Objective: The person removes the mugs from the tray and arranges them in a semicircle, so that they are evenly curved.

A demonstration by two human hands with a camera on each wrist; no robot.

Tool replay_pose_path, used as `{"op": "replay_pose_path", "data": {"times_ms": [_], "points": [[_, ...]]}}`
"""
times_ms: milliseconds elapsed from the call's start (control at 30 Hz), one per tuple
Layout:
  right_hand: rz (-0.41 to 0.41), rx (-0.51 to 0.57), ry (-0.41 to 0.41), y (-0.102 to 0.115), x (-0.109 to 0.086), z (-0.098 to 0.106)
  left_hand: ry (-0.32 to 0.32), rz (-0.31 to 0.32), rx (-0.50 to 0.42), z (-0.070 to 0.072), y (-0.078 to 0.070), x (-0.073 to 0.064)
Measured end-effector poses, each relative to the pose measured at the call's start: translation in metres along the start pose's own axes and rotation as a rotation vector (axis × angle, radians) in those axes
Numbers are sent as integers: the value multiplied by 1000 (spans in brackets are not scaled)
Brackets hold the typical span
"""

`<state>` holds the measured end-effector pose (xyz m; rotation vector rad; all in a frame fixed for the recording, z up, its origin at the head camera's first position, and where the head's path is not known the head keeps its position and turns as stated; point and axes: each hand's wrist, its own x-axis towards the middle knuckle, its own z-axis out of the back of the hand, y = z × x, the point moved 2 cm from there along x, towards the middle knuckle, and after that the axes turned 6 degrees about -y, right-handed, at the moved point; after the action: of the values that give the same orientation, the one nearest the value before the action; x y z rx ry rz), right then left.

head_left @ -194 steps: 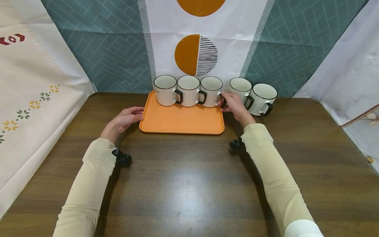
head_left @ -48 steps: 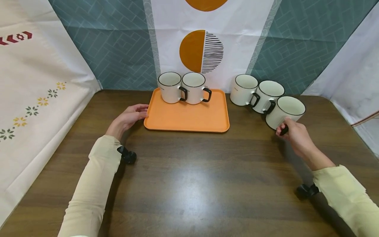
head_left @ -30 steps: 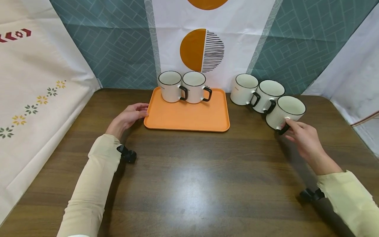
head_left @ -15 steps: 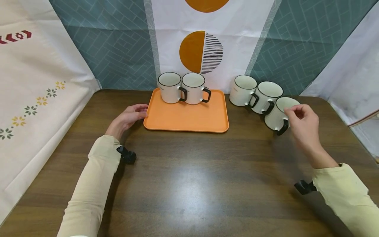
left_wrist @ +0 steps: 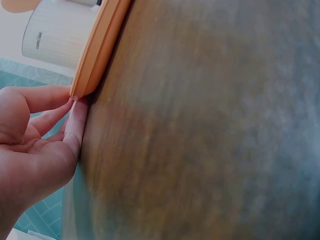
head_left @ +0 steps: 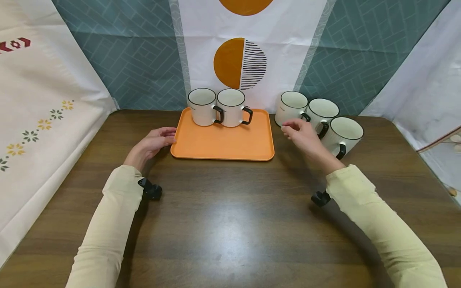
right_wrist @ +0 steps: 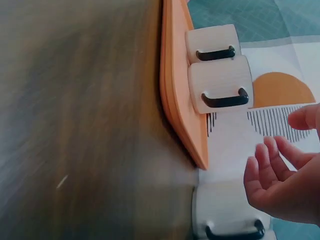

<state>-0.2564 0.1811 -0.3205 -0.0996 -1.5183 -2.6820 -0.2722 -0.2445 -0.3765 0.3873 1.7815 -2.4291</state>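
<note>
An orange tray [head_left: 223,146] lies on the table, bearing two white mugs with black rims and handles, a left mug [head_left: 203,114] and a right mug [head_left: 230,114]. My left hand [head_left: 153,144] pinches the tray's left rim between thumb and fingers, seen close in the left wrist view. My right hand [head_left: 306,140] hovers right of the tray with loosely curled fingers, holding nothing. Just behind it stand three more such mugs in a slanting row: a back mug [head_left: 289,106], a middle mug [head_left: 323,110] and a front mug [head_left: 345,132]. The hand partly covers the back mug.
The brown wooden table [head_left: 223,216] runs toward me. Behind it hangs a teal and white cloth [head_left: 273,64], close to the mugs. Pale cloths border the table on both sides.
The third mug on the tray was carried to the front of the right-hand row. My right hand let go of its handle and moved left toward the tray. The left hand stayed.
</note>
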Motion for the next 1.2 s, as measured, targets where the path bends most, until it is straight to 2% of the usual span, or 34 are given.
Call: {"op": "replay_pose_path", "data": {"times_ms": [133, 300, 600, 700, 933, 1033, 1200], "points": [[-37, 78, 44, 5, 18, -23, 16, -1, 12, 0, -1, 0], [-86, 155, 63, 14, 36, -47, 30, 1, 8, 0, -2, -2], [-124, 216, 3, 29, 67, -75, 17, -15, -4, 1, -1, 0], [-121, 240, 5, 29, 73, -83, 14, -15, -15, 1, 0, 0], [-130, 412, 17, 28, 78, -96, 17, -10, -28, -2, -2, 2], [-155, 398, 14, 26, 80, -100, 22, -14, -27, -2, -2, 2], [-143, 299, 55, 25, 83, -107, 10, 1, -31, 1, 1, 2]]}}
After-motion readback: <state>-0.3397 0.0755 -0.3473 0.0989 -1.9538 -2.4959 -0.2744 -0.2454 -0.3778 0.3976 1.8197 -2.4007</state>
